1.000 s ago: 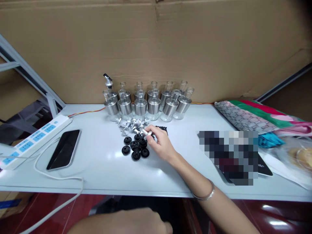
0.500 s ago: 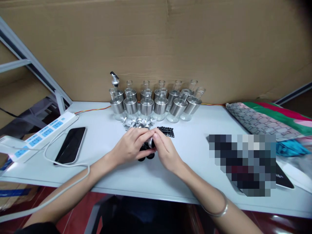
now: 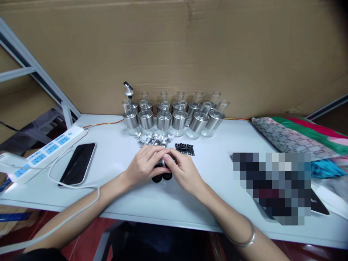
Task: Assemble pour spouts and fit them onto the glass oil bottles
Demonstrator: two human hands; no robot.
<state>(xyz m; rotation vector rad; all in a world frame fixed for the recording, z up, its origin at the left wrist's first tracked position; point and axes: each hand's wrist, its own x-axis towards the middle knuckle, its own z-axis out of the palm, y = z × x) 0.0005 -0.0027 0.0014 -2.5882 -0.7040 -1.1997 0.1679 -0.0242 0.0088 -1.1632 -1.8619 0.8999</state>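
My left hand [image 3: 144, 165] and my right hand [image 3: 186, 172] meet above the table, fingers closed round a small silver-and-black pourer part [image 3: 163, 160]. Most of that part is hidden by the fingers. Just below the hands lie black round stoppers [image 3: 157, 178]. Beyond my left hand is a heap of silver pourer tops [image 3: 152, 139]. Small black flaps [image 3: 185, 149] lie in rows past my right hand. Glass bottles with steel sleeves [image 3: 164, 120] stand in two rows behind; the one at the back left carries a silver pourer with a black flap [image 3: 128, 89].
On the left lie a phone [image 3: 78, 164], a white power strip [image 3: 46, 152] and a white cable [image 3: 94, 197] that crosses my left forearm. A blurred-out item [image 3: 272, 188] and a patterned bag [image 3: 282, 139] lie on the right. Cardboard [image 3: 174, 47] closes off the back.
My right fingers have curled further over the pourer part, so less of it shows. Both hands stay together in nearly the same place. The view has shifted slightly.
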